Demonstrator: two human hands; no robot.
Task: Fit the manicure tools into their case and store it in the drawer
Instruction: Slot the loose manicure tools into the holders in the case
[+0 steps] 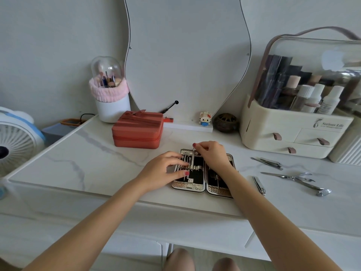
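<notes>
A white and blue round desk fan (14, 141) stands at the far left, beside the white marble-veined surface (82, 153). At the rear of the surface, against the pale wall, stands a white brush holder with clear dome and pink fluffy band (111, 90), and just in front of it a terracotta zipped rectangular box (138, 130). A wavy-edged frameless mirror (185, 55) rises behind the middle. The open metal manicure case with black lining (203, 173) lies flat near the front edge, centre. The left hand (164, 171) rests on the case's left half, fingers bent and pressing the elastic band. The right hand (212, 153) pinches a slim silver tool (193, 159) by its top end, its tip down in the left half. To the right on the surface lie a silver nail clipper (259, 185), a second nail clipper (270, 163) and silver nippers (298, 179), well apart from the case. A cream cosmetics organiser with clear lid and drawers (297, 124) stands at the rear right
</notes>
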